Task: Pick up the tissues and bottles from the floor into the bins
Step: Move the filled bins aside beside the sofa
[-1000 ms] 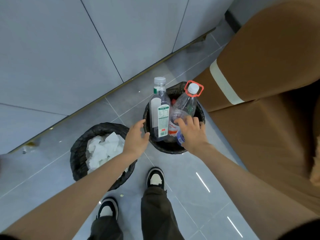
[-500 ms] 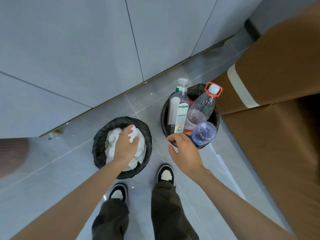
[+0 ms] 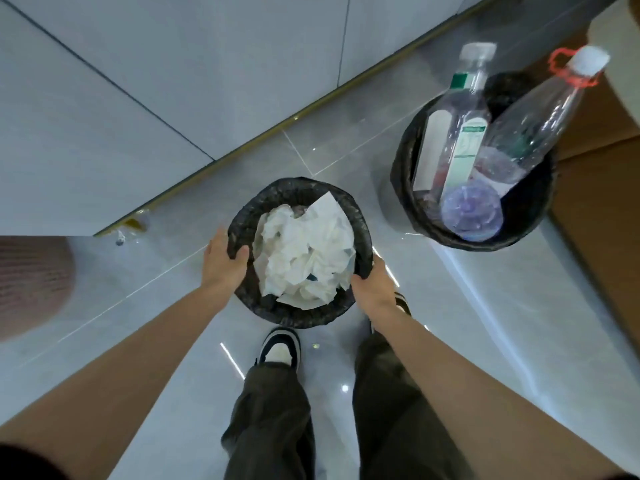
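**Two bins on floor, both loaded**

We find the crumpled white paper tissues (image 3: pixel 306 254) in the round black-lined bin (image 3: pixel 360 233) directly before our feet. The three clear plastic bottles (image 3: pixel 460 147) stand in the second black-lined bin (image 3: pixel 401 174), right and farther back, near the wall.

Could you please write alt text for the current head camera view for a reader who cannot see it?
Seen from above, a person's left hand and right hand grip opposite sides of the rim of a black-lined bin full of crumpled white tissues on a grey tiled floor. To its right, a second bin holds three clear plastic bottles.
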